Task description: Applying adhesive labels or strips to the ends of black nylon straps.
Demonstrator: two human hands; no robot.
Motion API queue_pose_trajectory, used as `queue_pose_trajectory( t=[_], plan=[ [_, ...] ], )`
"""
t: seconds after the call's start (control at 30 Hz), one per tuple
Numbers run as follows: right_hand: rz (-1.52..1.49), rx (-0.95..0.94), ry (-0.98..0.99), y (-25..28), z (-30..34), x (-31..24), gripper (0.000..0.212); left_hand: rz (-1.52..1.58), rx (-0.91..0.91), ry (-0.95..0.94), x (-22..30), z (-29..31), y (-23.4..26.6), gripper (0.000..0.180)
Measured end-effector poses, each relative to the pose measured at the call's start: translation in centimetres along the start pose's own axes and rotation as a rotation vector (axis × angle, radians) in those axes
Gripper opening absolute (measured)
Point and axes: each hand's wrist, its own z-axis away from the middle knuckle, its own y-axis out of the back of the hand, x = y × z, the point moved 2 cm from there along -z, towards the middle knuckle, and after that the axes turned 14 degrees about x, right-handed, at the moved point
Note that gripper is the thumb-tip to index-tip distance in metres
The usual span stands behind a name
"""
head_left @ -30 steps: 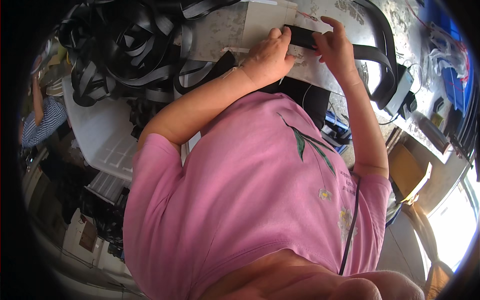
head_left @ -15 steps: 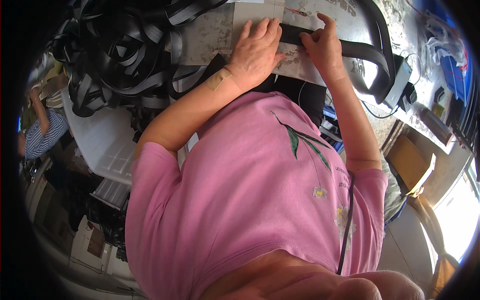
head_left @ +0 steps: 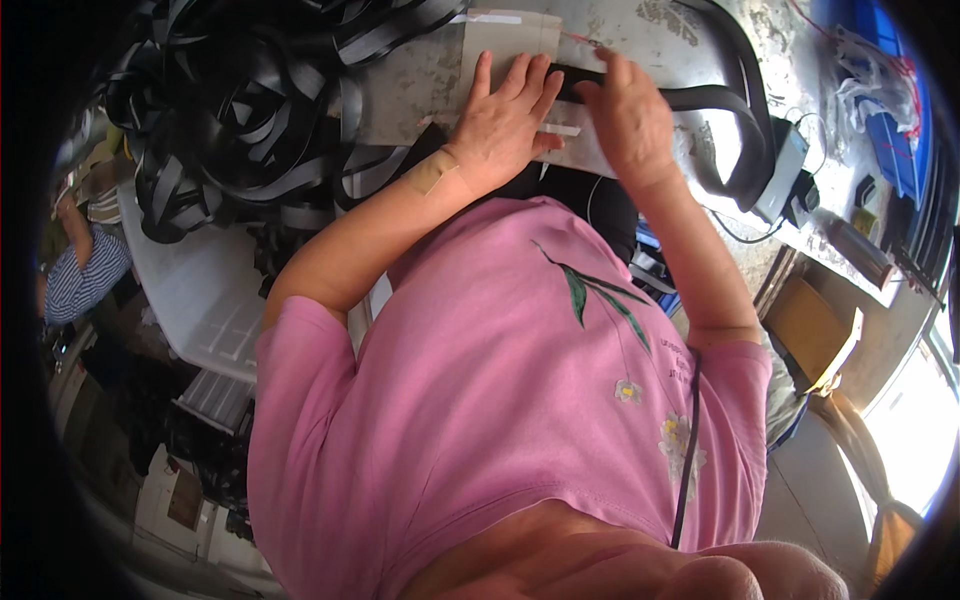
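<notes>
A black flat strap runs across the worktable under my hands and loops round at the right. My left hand lies flat with spread fingers, its fingertips on a beige card or board and its side by the strap's end. My right hand hovers over the strap, thumb and index finger apart, nothing visible between them. Its index fingertip is next to a thin red item, too small to make out. The undersides of both hands are hidden.
A big tangled heap of black straps fills the table's left, above a white plastic bin. At the right are a grey box with cables, a metal cylinder and clear plastic bags. A person in a striped sleeve is at far left.
My right hand has moved off the strap, up and left toward the thin red item. The left hand stays nearly in place, fingers a little more spread. The whole view has shifted slightly.
</notes>
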Motion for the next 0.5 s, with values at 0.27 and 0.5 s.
queue_pose_trajectory(
  t=[0.27, 0.5],
  plan=[
    [0.137, -0.179, 0.393, -1.5, 3.5, 1.5, 0.078, -0.006, 0.021, -0.024, 0.2, -0.5, 0.4, 0.064],
    [0.283, 0.138, 0.117, 7.4, -4.8, 7.7, 0.05, 0.047, 0.134, -0.039, 0.2, -2.0, 0.2, 0.051]
  ],
)
